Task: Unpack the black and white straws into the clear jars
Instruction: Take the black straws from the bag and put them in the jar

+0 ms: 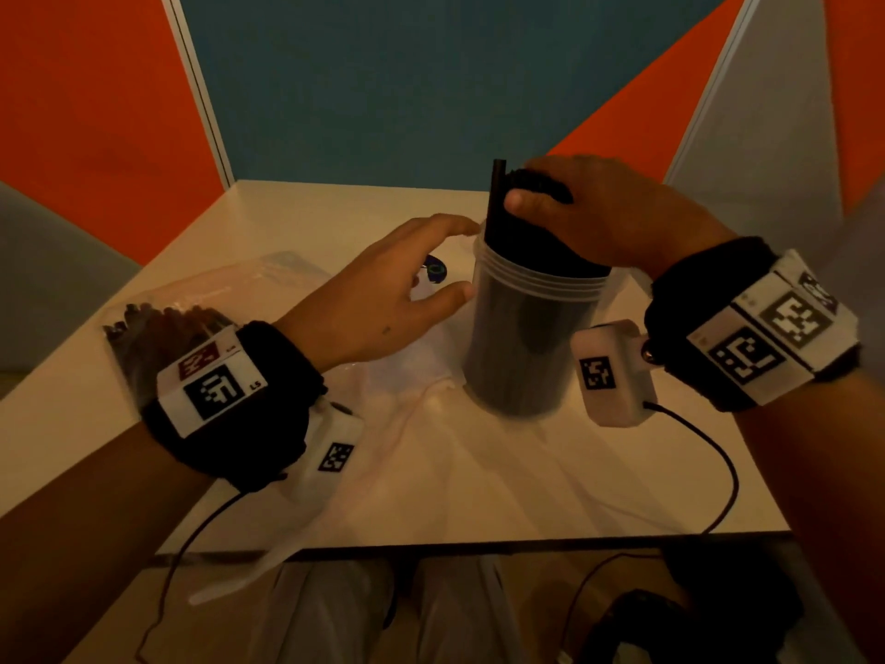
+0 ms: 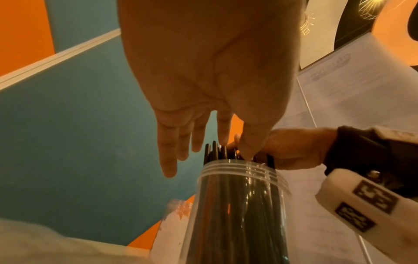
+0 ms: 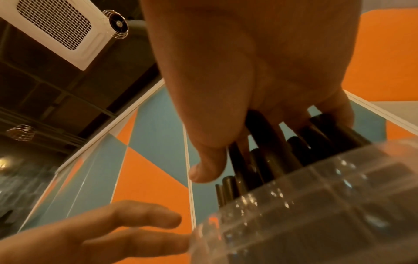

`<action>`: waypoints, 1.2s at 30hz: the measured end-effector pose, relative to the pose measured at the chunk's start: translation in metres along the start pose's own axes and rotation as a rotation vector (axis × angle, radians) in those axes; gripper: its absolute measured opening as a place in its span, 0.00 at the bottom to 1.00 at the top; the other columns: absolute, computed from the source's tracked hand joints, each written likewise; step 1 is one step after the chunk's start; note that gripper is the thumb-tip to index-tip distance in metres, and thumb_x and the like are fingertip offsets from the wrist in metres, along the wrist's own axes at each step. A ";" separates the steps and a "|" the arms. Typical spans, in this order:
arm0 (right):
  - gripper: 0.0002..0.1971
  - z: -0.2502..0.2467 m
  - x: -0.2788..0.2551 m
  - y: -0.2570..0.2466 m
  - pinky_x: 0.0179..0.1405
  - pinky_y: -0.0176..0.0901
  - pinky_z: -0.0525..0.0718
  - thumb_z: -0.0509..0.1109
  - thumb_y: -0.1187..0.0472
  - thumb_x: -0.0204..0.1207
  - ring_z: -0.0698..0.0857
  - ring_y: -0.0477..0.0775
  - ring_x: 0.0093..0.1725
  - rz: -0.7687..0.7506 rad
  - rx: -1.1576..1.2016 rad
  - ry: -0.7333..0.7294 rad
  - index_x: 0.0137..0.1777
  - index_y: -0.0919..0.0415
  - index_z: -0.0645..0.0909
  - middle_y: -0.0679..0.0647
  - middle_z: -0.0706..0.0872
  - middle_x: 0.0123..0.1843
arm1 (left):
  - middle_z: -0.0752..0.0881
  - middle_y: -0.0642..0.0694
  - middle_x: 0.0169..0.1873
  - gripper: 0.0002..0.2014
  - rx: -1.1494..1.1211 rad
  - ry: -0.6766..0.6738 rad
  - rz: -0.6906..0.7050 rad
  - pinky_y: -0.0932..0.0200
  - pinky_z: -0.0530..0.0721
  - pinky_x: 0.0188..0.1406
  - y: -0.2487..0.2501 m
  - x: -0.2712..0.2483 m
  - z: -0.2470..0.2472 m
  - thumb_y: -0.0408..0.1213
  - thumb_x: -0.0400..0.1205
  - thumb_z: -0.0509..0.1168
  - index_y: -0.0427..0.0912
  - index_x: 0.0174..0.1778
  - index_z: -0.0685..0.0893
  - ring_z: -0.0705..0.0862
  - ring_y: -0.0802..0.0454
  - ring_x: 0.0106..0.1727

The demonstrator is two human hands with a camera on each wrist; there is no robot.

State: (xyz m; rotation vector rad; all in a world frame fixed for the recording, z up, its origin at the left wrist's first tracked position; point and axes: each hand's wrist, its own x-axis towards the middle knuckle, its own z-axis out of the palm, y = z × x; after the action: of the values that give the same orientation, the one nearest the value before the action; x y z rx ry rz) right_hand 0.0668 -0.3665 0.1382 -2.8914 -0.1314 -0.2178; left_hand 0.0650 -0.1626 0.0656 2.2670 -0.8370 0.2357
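Black straws [image 1: 536, 246]: already standing packed in clear jar [image 1: 522, 357].
Right hand [image 1: 603, 208]: pressing down on straw tops, fingers curling over them.
Left hand [image 1: 383, 289]: hovering open beside jar, holding nothing.
Remaining: white straws not showing; bag [image 1: 158, 328] holding dark straws, waiting.

Jar [image 1: 527, 328] upright on table [image 1: 479, 472], near centre. Straws [image 1: 507, 222] stand inside jar, tops above rim, one taller at left. Right hand [image 1: 603, 208] over straw tops, fingers [image 3: 334, 110] among them. Left hand [image 1: 383, 289] just left of jar, fingertips at its rim. Bag of straws [image 1: 158, 328] lies at table's left edge, behind left wrist. Partition panels [image 1: 383, 79] stand behind table.
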 end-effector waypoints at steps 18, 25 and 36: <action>0.16 0.109 -0.073 -0.165 0.48 0.39 0.79 0.60 0.56 0.82 0.82 0.55 0.56 -0.487 -0.052 -0.583 0.63 0.63 0.79 0.57 0.83 0.61 | 0.84 0.51 0.47 0.05 0.350 -0.170 -0.313 0.51 0.80 0.46 -0.059 -0.119 -0.087 0.40 0.82 0.65 0.49 0.51 0.83 0.82 0.52 0.45; 0.24 0.164 -0.022 -0.207 0.60 0.43 0.76 0.58 0.46 0.83 0.79 0.56 0.65 -0.405 0.006 -0.585 0.75 0.56 0.70 0.57 0.79 0.69 | 0.85 0.52 0.48 0.06 0.197 0.000 -0.229 0.52 0.84 0.46 -0.056 -0.134 -0.098 0.37 0.82 0.66 0.48 0.52 0.86 0.83 0.57 0.45; 0.15 0.237 0.016 -0.230 0.58 0.47 0.83 0.61 0.52 0.81 0.84 0.55 0.55 -0.250 0.031 -0.576 0.63 0.55 0.79 0.56 0.84 0.60 | 0.83 0.57 0.44 0.05 0.087 0.059 -0.196 0.54 0.83 0.51 -0.059 -0.145 -0.096 0.33 0.81 0.68 0.47 0.49 0.88 0.82 0.60 0.47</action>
State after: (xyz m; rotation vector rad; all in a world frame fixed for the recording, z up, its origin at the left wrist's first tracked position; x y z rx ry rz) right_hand 0.0904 -0.0850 -0.0338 -2.8102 -0.5868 0.5746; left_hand -0.0044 0.0066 0.0482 2.3920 -0.5799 0.2510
